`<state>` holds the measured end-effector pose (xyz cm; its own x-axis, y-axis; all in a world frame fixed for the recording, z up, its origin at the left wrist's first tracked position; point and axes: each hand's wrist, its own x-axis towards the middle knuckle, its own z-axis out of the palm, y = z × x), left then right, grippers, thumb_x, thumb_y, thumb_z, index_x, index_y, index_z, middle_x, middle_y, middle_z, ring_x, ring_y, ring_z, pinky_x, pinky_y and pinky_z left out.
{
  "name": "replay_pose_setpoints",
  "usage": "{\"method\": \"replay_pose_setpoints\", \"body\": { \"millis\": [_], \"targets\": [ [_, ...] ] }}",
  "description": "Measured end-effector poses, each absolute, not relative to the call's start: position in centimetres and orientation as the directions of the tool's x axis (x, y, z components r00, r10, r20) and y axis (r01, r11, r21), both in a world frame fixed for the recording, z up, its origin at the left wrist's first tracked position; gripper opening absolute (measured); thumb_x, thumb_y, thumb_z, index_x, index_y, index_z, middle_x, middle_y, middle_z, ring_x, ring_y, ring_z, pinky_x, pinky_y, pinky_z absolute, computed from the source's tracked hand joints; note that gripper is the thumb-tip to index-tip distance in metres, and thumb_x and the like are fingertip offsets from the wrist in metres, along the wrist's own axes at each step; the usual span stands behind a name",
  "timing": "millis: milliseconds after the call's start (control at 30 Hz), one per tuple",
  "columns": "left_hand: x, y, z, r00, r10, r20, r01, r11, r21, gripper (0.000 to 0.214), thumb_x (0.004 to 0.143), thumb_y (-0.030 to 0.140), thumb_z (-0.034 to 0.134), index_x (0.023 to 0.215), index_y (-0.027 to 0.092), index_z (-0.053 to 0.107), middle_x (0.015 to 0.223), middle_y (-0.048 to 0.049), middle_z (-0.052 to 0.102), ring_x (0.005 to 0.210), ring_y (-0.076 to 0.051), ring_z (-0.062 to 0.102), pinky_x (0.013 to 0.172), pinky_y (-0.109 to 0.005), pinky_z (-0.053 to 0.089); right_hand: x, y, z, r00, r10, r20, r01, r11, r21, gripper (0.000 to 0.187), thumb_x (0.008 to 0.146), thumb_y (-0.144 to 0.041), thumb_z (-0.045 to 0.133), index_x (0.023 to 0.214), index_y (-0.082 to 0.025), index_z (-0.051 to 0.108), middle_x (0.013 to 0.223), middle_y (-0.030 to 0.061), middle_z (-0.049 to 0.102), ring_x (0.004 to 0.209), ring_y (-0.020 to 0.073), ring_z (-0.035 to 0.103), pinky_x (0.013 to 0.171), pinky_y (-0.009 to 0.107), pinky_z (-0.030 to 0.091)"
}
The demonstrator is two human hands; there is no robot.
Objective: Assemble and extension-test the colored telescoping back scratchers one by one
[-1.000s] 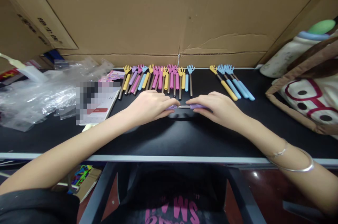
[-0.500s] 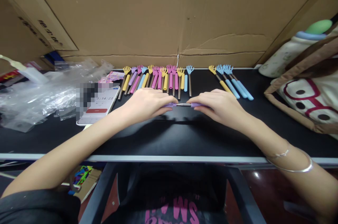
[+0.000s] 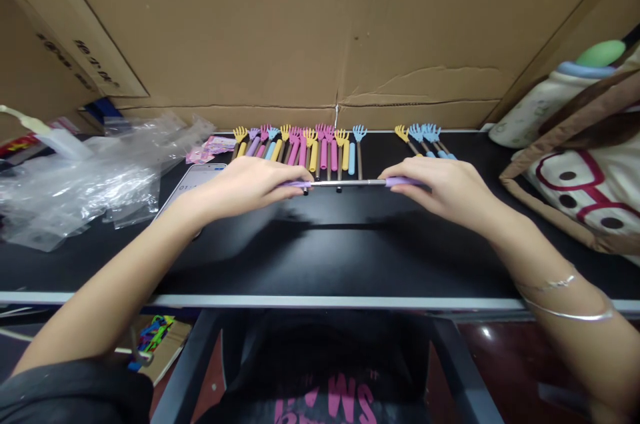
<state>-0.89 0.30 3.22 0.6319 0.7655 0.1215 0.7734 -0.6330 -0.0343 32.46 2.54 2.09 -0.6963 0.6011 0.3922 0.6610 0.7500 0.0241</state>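
Observation:
I hold a purple telescopic back scratcher (image 3: 350, 182) crosswise above the black table (image 3: 325, 257). My left hand (image 3: 245, 185) is closed on its purple claw end. Its purple handle sits in my closed right hand (image 3: 445, 187). A bare metal rod shows between the two hands, drawn out long. Behind it lies a row of several back scratchers (image 3: 305, 147) in yellow, pink, purple and blue, claws toward the cardboard. A smaller group of yellow and blue back scratchers (image 3: 423, 137) lies to the right, partly hidden by my right hand.
A phone (image 3: 187, 181) lies under my left wrist. Crumpled clear plastic bags (image 3: 75, 177) fill the table's left. A cardboard wall (image 3: 320, 31) stands behind. A fabric bag (image 3: 585, 177) and a bottle (image 3: 555, 101) sit at the right. The table's metal front edge (image 3: 325, 302) runs across.
My hands have moved apart and slightly away from me, drawing the scratcher's metal rod out from a short stub to a long span. My left wrist now covers most of the phone.

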Motion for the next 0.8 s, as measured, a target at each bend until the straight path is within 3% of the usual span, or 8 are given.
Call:
{"method": "replay_pose_setpoints", "body": {
  "millis": [200,367,633,800],
  "targets": [
    [-3.5,1.1,4.3,0.594,0.804,0.024,0.796,-0.592,0.123,0.039,0.1,0.052,0.037,0.114,0.028,0.064,0.091,0.0019,0.074,0.078,-0.017,0.066,0.066,-0.022,0.04,34.6,3.2,2.8,-0.601,0.71,0.366,0.756,0.654,-0.028,0.03,0.099,-0.044,0.044,0.11,-0.029,0.067,0.105,0.0038,0.075,0.09,0.0247,0.07,0.07,0.035,0.047],
    [-5.4,1.8,4.7,0.644,0.764,-0.05,0.746,-0.611,0.264,0.04,0.1,0.05,0.037,0.115,0.026,0.064,0.087,0.0004,0.072,0.08,-0.016,0.066,0.067,-0.021,0.045,36.0,3.8,3.5,-0.601,0.73,0.327,0.759,0.649,-0.052,0.033,0.099,-0.049,0.042,0.109,-0.029,0.067,0.104,0.0058,0.075,0.088,0.0256,0.069,0.07,0.037,0.047],
    [-7.5,2.1,6.2,0.562,0.796,-0.226,0.813,-0.48,0.329,0.05,0.097,0.059,0.037,0.115,0.021,0.064,0.1,-0.004,0.069,0.099,-0.02,0.061,0.088,-0.027,0.047,39.5,5.6,3.9,-0.648,0.723,0.238,0.716,0.685,-0.13,0.048,0.095,-0.062,0.042,0.109,-0.023,0.068,0.097,0.0074,0.074,0.079,0.0211,0.067,0.068,0.032,0.048],
    [-8.2,2.1,6.8,0.513,0.822,-0.249,0.834,-0.407,0.373,0.055,0.091,0.065,0.044,0.113,0.02,0.066,0.105,-0.0058,0.069,0.104,-0.024,0.06,0.094,-0.032,0.048,41.1,5.8,4.3,-0.65,0.73,0.211,0.698,0.683,-0.213,0.048,0.093,-0.062,0.047,0.107,-0.022,0.068,0.094,0.0071,0.074,0.077,0.0199,0.067,0.067,0.03,0.049]
  ]
}}
